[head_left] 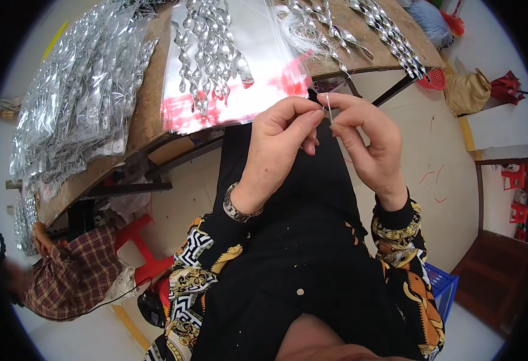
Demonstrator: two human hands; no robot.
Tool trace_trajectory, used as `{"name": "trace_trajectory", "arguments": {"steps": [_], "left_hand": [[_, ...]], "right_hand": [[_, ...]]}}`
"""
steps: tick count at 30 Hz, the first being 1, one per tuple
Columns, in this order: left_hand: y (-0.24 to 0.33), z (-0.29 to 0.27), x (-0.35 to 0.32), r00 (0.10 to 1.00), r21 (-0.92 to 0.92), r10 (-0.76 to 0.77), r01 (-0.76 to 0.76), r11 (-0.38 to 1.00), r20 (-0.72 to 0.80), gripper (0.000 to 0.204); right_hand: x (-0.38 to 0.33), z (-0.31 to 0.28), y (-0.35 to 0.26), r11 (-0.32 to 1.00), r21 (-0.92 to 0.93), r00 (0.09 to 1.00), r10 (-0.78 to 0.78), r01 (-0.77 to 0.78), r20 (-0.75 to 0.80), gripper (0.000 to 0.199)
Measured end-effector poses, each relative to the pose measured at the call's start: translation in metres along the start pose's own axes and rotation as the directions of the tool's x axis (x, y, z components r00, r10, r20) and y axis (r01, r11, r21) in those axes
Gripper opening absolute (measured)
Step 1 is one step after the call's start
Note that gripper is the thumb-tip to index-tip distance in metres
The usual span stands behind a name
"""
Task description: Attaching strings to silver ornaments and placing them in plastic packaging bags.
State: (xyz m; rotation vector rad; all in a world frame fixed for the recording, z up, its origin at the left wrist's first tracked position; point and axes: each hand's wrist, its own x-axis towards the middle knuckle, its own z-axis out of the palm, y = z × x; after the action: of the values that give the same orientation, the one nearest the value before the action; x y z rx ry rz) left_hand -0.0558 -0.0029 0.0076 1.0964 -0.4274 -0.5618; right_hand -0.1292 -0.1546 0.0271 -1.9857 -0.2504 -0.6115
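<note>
Above my lap, just off the table's near edge, both hands are raised close together. A thin whitish strand (329, 109) stands between the fingertips. My right hand (369, 135) is closed in a pinch on it, thumb against forefinger. Thumb and forefinger of my left hand (279, 138) press together at the strand's side; its end there is hidden by the fingers. Nearest to the hands on the table are twisted silver strips (213, 51), lying on a stack of clear plastic bags (264, 90) with red-printed edges. A tangle of white thread (303, 33) lies right of the stack.
Bagged silver twists (86, 84) heap up on the table's left. More loose silver twists (390, 36) lie at the right. A red basket (435, 79) hangs by the table's right corner. At lower left sits another person (77, 274) in a checked shirt, beside a red stool (141, 246).
</note>
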Motion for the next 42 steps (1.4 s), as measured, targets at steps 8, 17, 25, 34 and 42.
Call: {"name": "trace_trajectory", "arguments": {"steps": [8, 17, 25, 34, 42], "left_hand": [[0.001, 0.0, 0.0, 1.0, 0.023, -0.002, 0.003, 1.0, -0.03, 0.015], [0.002, -0.001, -0.001, 1.0, 0.086, -0.017, 0.018, 0.996, -0.016, 0.016], [0.005, -0.006, 0.0, 0.998, 0.085, -0.05, 0.046, 0.995, 0.049, 0.016], [0.005, -0.006, 0.0, 0.993, 0.091, -0.056, 0.047, 0.995, 0.1, 0.017], [0.005, -0.006, 0.001, 0.979, 0.116, -0.104, 0.085, 0.99, 0.176, 0.018]], "right_hand": [[0.009, -0.01, -0.011, 0.794, -0.501, 0.937, -0.253, 0.343, 0.241, 0.016], [0.009, -0.005, -0.014, 0.745, -0.537, 0.917, -0.284, 0.395, 0.281, 0.018], [0.005, -0.001, -0.011, 0.938, -0.324, 0.991, -0.101, 0.122, 0.083, 0.009], [0.0, -0.002, 0.001, 0.961, 0.061, 0.963, 0.268, -0.269, 0.017, 0.004], [0.003, -0.004, -0.001, 0.972, 0.032, 0.972, 0.23, -0.232, 0.037, 0.005]]}}
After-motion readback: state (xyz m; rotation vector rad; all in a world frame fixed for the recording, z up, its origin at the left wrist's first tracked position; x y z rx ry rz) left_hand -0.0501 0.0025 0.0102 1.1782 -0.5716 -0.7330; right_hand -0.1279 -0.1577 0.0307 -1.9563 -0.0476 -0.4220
